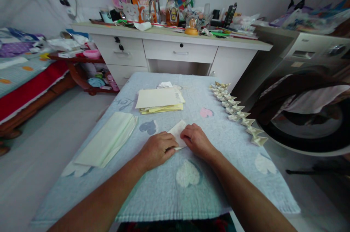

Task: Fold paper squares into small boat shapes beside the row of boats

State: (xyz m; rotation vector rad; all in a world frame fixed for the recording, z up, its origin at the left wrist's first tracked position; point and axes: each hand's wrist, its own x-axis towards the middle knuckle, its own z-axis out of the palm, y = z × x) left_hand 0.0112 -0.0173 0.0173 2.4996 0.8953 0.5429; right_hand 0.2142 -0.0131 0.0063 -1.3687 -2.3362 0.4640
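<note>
A small sheet of pale folded paper (pixel 177 130) lies at the middle of the cloth-covered table (pixel 175 195). My left hand (pixel 160 148) presses on its left side, fingers curled over the edge. From the right, my right hand (pixel 197 140) pinches the paper's other edge with bent fingers. Beyond my hands sits a stack of cream and yellow paper (pixel 160 99). To the left lies a thick bundle of pale green paper (pixel 108 139). A row of folded paper pieces (pixel 237 114) runs along the table's right side.
A white desk (pixel 180 47) crowded with jars, bags and small items stands behind the table. To the right is a washing machine (pixel 303 55) with cloth hanging from its door opening. A bed (pixel 30 78) and a low wooden shelf (pixel 79 60) are at the left.
</note>
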